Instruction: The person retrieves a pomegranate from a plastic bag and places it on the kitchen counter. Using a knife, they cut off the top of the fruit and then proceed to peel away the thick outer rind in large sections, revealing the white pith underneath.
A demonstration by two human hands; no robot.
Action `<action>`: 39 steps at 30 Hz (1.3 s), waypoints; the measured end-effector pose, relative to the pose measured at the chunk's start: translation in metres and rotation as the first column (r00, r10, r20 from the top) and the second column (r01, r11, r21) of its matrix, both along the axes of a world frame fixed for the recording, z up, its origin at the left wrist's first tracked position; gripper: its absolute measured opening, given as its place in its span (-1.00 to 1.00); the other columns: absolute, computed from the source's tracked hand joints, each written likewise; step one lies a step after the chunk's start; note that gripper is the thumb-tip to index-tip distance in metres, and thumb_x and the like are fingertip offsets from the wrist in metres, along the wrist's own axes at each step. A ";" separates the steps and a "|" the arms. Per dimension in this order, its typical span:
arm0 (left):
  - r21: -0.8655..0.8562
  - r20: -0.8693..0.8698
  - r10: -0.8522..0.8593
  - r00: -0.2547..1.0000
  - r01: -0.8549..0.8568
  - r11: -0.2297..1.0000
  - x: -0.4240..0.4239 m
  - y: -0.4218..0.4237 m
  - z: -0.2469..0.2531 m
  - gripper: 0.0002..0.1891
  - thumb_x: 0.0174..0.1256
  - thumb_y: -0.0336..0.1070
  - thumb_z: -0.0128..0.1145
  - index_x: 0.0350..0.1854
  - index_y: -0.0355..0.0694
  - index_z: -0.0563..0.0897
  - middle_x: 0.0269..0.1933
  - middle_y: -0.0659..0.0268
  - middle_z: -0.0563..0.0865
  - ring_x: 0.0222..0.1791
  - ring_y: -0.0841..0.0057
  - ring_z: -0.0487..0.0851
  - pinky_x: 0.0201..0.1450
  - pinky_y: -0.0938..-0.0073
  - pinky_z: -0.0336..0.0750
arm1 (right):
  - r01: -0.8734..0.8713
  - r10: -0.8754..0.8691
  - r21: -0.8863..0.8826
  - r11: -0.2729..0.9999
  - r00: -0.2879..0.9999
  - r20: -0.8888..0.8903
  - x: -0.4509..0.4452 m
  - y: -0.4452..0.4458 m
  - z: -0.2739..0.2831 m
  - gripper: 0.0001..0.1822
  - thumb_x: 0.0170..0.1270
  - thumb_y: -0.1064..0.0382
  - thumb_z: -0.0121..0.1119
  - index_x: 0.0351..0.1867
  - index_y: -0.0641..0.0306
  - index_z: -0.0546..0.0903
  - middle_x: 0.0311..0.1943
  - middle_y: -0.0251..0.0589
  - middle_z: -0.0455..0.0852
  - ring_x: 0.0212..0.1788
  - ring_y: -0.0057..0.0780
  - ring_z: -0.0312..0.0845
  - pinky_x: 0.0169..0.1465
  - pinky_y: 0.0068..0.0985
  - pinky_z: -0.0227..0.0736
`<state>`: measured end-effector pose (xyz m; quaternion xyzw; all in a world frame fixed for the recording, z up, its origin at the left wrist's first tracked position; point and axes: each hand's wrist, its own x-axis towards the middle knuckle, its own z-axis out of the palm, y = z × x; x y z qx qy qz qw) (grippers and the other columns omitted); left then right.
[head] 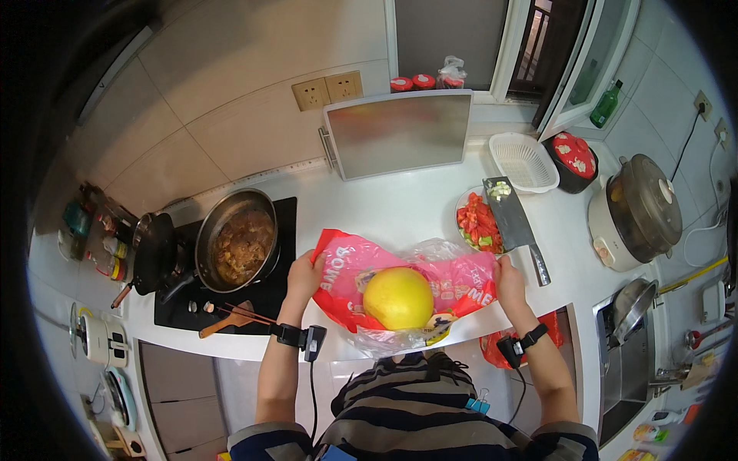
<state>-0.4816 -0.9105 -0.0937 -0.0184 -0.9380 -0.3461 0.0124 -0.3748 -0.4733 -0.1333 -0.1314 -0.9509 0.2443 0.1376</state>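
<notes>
A yellow pomelo (398, 298) lies on a pink and red printed plastic bag (346, 259), spread out at the counter's front edge, with clear plastic film around it. My left hand (304, 275) grips the bag's left edge. The right edge of the bag is pinched in my right hand (509, 283). Just beyond that hand, a plate of chopped tomatoes (476, 222) has a cleaver (510, 216) lying across its rim, with chopped pale pieces on the blade.
To the left, a pan of browned food (243, 248) and a black wok (154, 253) stand on the hob. A wooden spatula (230, 320) rests near its front. A white basket (523, 162), a lidded pot (573, 161), a steamer (640, 213) and the sink (628, 369) are at right.
</notes>
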 end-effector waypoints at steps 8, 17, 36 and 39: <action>-0.266 -0.415 -0.107 0.903 -0.008 0.964 0.058 0.015 0.057 -0.48 0.06 -0.41 0.35 0.16 -0.12 0.56 0.13 0.16 0.61 0.23 0.14 0.49 0.31 0.10 0.27 | -0.091 0.095 0.027 0.995 0.977 -0.192 0.016 -0.017 0.042 -0.70 0.28 0.22 0.21 -0.01 0.27 0.55 -0.06 0.11 0.62 0.00 0.05 0.55 0.03 -0.13 0.43; -0.421 0.190 -0.463 0.866 0.498 0.759 0.094 0.020 0.004 -0.19 0.05 0.15 0.35 0.37 -0.03 0.39 0.47 0.03 0.18 0.52 0.04 0.04 0.48 -0.24 -0.21 | -0.560 0.539 0.312 0.768 0.827 0.158 0.023 -0.078 0.019 -0.15 -0.04 -0.22 0.39 0.27 0.15 0.45 0.30 0.08 0.38 0.45 0.11 0.07 0.44 0.26 -0.28; -0.460 0.522 -0.399 0.754 0.643 0.613 0.095 0.059 -0.102 0.34 -0.29 0.35 0.42 0.58 0.04 -0.10 0.57 -0.04 -0.30 0.54 -0.21 -0.31 0.43 -0.37 -0.29 | -0.445 0.294 0.187 0.876 0.799 0.524 0.044 -0.015 -0.074 0.39 -0.26 -0.59 0.28 0.51 0.27 0.04 0.51 0.26 -0.15 0.58 0.05 -0.40 0.53 -0.05 -0.50; -0.457 0.523 -0.408 0.748 0.651 0.606 0.084 0.080 -0.099 0.33 -0.29 0.34 0.42 0.58 0.08 -0.09 0.57 -0.04 -0.29 0.54 -0.19 -0.28 0.45 -0.34 -0.28 | -0.449 0.305 0.168 0.878 0.794 0.525 0.056 -0.006 -0.068 0.36 -0.23 -0.56 0.31 0.50 0.30 0.07 0.50 0.30 -0.11 0.56 0.11 -0.32 0.53 -0.07 -0.39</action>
